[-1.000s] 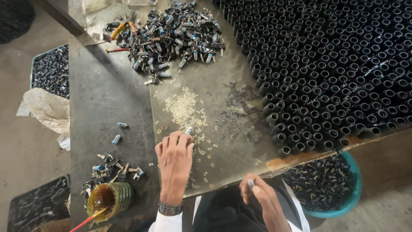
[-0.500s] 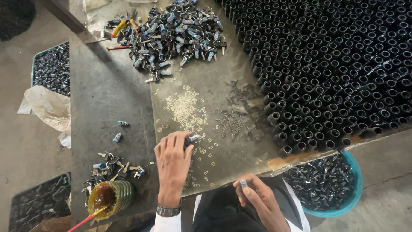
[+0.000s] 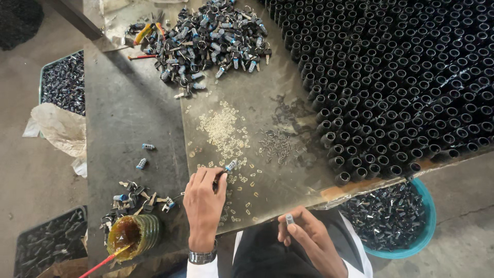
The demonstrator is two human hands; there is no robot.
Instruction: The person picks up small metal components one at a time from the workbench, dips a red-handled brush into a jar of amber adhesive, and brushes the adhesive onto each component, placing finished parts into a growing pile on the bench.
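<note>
- At the near desk (image 3: pixel 154 118) edge, my left hand (image 3: pixel 204 198) pinches a small plug (image 3: pixel 230 166) over the pale clips (image 3: pixel 222 131).
- My right hand (image 3: pixel 309 239) is curled on a small pin (image 3: pixel 289 219).
- I would keep the plug level and seat one clip at a time.

No labels, signs or screens show anywhere on the bench. The nearest thing to packaging is a crumpled pale sack or plastic bag (image 3: pixel 62 128) lying on the floor at the left, beside a bin; what it holds cannot be made out from this angle.
</note>
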